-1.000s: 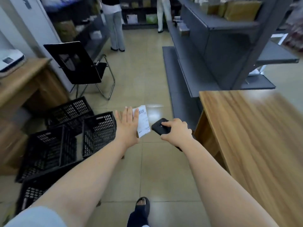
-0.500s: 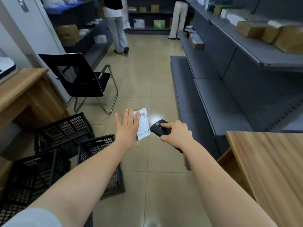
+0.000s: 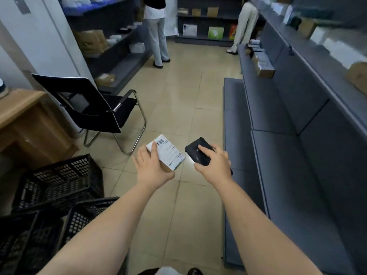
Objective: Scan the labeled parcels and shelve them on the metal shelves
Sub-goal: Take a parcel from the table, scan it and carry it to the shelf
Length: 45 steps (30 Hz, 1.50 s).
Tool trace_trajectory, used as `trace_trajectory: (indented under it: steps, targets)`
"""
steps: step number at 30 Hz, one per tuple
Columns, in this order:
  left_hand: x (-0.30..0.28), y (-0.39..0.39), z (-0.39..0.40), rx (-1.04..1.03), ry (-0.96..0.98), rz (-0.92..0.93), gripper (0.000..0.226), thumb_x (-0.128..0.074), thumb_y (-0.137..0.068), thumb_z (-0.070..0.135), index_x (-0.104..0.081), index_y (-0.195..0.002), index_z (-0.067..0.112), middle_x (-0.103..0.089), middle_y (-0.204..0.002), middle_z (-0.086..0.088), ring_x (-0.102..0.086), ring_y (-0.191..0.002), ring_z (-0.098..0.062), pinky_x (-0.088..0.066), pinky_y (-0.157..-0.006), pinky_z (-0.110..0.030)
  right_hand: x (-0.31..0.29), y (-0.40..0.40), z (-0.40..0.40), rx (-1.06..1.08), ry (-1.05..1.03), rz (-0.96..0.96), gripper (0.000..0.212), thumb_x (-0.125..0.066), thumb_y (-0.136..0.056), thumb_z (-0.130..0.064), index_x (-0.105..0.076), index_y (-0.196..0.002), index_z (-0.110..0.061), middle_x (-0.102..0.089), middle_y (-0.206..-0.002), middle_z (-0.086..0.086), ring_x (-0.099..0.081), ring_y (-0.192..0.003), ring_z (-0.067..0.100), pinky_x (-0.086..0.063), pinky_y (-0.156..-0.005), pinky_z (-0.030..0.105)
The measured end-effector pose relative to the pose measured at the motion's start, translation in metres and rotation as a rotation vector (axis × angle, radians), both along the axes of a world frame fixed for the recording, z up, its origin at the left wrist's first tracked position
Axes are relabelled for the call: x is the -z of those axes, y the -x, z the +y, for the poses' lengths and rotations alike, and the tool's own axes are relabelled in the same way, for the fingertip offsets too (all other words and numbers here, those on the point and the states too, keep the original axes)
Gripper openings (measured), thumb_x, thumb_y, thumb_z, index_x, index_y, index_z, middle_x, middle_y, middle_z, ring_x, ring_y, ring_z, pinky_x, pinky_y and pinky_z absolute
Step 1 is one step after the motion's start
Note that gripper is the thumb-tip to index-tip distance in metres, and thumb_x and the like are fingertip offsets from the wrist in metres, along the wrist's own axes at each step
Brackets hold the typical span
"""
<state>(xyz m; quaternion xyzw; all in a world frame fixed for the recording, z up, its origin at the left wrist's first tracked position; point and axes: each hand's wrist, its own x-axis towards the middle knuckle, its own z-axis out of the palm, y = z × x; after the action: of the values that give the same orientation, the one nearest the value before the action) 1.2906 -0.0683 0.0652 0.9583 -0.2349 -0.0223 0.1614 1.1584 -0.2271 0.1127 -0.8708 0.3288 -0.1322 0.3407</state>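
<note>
My left hand (image 3: 151, 167) holds a small white parcel (image 3: 168, 153) with a barcode label facing up, fingers wrapped round its left edge. My right hand (image 3: 213, 162) grips a black handheld scanner (image 3: 196, 152), which points toward the parcel from the right, a short gap apart. Both are held at waist height over the tiled aisle. Grey metal shelves (image 3: 282, 147) run along my right side, the near lower tiers bare, with boxes further along and on the upper tier.
Black plastic crates (image 3: 57, 179) are stacked at lower left. A black chair (image 3: 95, 108) stands beside a wooden desk (image 3: 21, 116). Two people (image 3: 156, 32) stand at the far end of the aisle by more shelving (image 3: 111, 48) with parcels.
I have walked forward along the aisle; the wooden table on the right has left view. My left hand has turned the parcel so its label now faces up beside the scanner.
</note>
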Motion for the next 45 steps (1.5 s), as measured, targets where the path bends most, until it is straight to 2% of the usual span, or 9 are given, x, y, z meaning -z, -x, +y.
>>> trace_trajectory:
  steps: [4,9,16,22,26,29,35,39,45]
  targets:
    - [0.007,-0.043,-0.071,-0.154,0.185,0.09,0.126,-0.073,-0.055,0.075,-0.017,-0.155,0.022,-0.02,-0.146,-0.009,-0.018,-0.138,-0.032,-0.018,-0.119,-0.053,0.008,-0.075,-0.061,-0.003,0.006,-0.023,0.06,-0.073,-0.078,-0.034,-0.055,-0.135,-0.041,-0.036,-0.149,-0.007,-0.033,-0.131,0.022,-0.029,-0.107,0.038]
    - [0.018,-0.133,-0.154,-0.268,0.331,0.259,0.129,-0.056,-0.043,0.083,-0.022,-0.153,0.026,-0.023,-0.147,-0.011,-0.019,-0.14,-0.032,-0.025,-0.118,-0.051,0.025,-0.174,-0.143,0.018,0.022,-0.023,0.058,-0.073,-0.079,-0.035,-0.056,-0.134,-0.039,-0.037,-0.147,-0.005,-0.035,-0.13,0.024,-0.028,-0.105,0.036]
    - [0.02,-0.311,-0.294,-0.245,0.378,0.328,0.12,-0.063,-0.051,0.074,-0.023,-0.154,0.027,-0.024,-0.147,-0.013,-0.017,-0.143,-0.032,-0.019,-0.12,-0.049,0.03,-0.335,-0.279,0.096,0.079,0.042,0.06,-0.071,-0.079,-0.034,-0.053,-0.136,-0.04,-0.036,-0.147,-0.004,-0.034,-0.124,0.025,-0.027,-0.1,0.037]
    - [0.015,-0.437,-0.41,-0.178,0.408,0.367,0.108,-0.073,-0.059,0.067,-0.027,-0.151,0.034,-0.029,-0.144,-0.009,-0.023,-0.139,-0.03,-0.025,-0.118,-0.049,0.019,-0.431,-0.4,0.166,0.128,0.097,0.062,-0.07,-0.079,-0.033,-0.052,-0.137,-0.042,-0.033,-0.15,-0.006,-0.032,-0.127,0.024,-0.024,-0.104,0.037]
    - [0.017,-0.494,-0.502,-0.106,0.45,0.416,0.109,-0.069,-0.054,0.069,-0.028,-0.149,0.038,-0.031,-0.141,-0.007,-0.023,-0.138,-0.027,-0.027,-0.117,-0.045,0.022,-0.475,-0.492,0.301,0.059,0.036,0.062,-0.072,-0.077,-0.031,-0.055,-0.135,-0.04,-0.038,-0.147,-0.007,-0.034,-0.126,0.023,-0.028,-0.106,0.041]
    - [0.019,-0.533,-0.585,-0.026,0.431,0.374,0.108,-0.078,-0.059,0.065,-0.029,-0.15,0.035,-0.032,-0.141,-0.007,-0.026,-0.137,-0.027,-0.027,-0.117,-0.047,0.027,-0.512,-0.568,0.38,0.035,0.014,0.061,-0.073,-0.076,-0.03,-0.056,-0.134,-0.039,-0.038,-0.147,-0.006,-0.034,-0.127,0.024,-0.03,-0.107,0.044]
    - [0.019,-0.606,-0.753,0.208,0.301,0.382,0.117,-0.072,-0.046,0.075,-0.031,-0.148,0.035,-0.036,-0.134,-0.002,-0.032,-0.13,-0.027,-0.035,-0.112,-0.049,0.02,-0.597,-0.704,0.368,0.008,0.011,0.06,-0.072,-0.079,-0.034,-0.053,-0.136,-0.041,-0.034,-0.149,-0.01,-0.03,-0.129,0.021,-0.027,-0.111,0.043]
    - [0.016,-0.647,-0.841,0.347,0.304,0.399,0.119,-0.086,-0.059,0.057,-0.024,-0.156,0.029,-0.026,-0.145,-0.001,-0.026,-0.136,-0.025,-0.03,-0.115,-0.039,0.013,-0.637,-0.79,0.44,0.002,0.013,0.06,-0.071,-0.08,-0.035,-0.053,-0.136,-0.041,-0.032,-0.15,-0.01,-0.03,-0.131,0.02,-0.027,-0.112,0.045]
    - [0.049,-0.71,-0.969,0.545,0.277,0.552,0.12,-0.092,-0.063,0.041,-0.022,-0.158,0.02,-0.026,-0.128,0.008,-0.032,-0.134,-0.018,-0.028,-0.111,-0.025,0.041,-0.678,-0.896,0.616,-0.081,-0.02,0.061,-0.075,-0.076,-0.035,-0.055,-0.134,-0.04,-0.038,-0.144,-0.008,-0.034,-0.128,0.022,-0.037,-0.105,0.05]
